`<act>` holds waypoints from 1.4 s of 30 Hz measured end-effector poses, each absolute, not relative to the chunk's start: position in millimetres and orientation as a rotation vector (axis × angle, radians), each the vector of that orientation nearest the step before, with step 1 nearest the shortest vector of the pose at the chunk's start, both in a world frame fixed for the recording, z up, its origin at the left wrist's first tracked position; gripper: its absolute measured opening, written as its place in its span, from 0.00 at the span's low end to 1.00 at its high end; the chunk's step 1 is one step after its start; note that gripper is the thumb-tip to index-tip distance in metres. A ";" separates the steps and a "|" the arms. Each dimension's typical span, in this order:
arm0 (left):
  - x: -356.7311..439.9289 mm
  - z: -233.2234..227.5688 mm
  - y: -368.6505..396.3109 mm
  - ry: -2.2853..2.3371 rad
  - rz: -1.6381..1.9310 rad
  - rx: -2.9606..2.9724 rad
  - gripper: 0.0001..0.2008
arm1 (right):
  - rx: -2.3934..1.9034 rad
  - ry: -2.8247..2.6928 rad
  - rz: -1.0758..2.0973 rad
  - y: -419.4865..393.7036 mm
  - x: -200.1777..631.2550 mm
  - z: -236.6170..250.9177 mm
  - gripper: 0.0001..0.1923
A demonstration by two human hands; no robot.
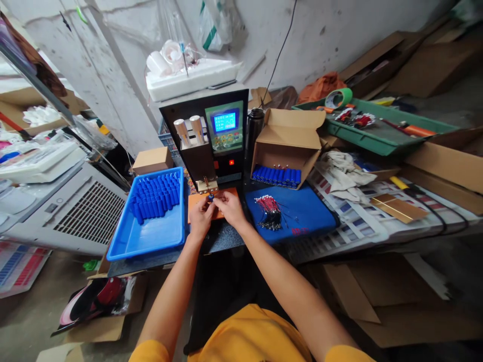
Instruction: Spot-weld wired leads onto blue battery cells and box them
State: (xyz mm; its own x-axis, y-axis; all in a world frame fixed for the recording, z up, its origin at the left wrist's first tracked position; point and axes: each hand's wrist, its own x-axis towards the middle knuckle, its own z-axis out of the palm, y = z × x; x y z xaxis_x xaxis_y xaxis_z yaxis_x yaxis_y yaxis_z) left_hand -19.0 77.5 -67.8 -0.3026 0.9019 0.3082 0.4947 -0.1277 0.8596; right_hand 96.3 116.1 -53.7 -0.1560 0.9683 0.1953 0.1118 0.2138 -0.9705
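My left hand and my right hand meet over an orange pad in front of a black spot-welding machine. Together they pinch a small blue cylindrical cell just below the machine's electrode tips. A blue tray with several blue cells stands left of my left hand. Right of my right hand lies a bundle of red and black wires on a blue mat.
An open cardboard box holding a row of blue cells stands behind the mat. A green tray with tools sits at the back right, white cloths beside it. A grey ventilated unit is at the left. Cardboard lies on the floor.
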 end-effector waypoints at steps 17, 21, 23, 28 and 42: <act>-25.4 -95.4 68.3 1.808 1.557 2.399 0.15 | -1.186 -1.580 0.792 90.9 148.3 -51.9 0.13; -22.0 -90.5 66.6 1.757 1.526 2.576 0.09 | -1.425 -1.659 0.365 122.7 210.5 -45.3 0.19; -19.8 -89.4 66.9 1.762 1.540 2.630 0.08 | -1.573 -1.729 0.182 141.4 240.6 -40.7 0.21; -17.1 -89.6 67.7 1.781 1.558 2.677 0.06 | -2.031 -1.954 -0.028 174.8 276.4 -35.4 0.24; -20.2 -92.1 66.7 1.805 1.509 2.662 0.07 | -2.204 -2.050 -0.080 190.9 267.8 -26.4 0.23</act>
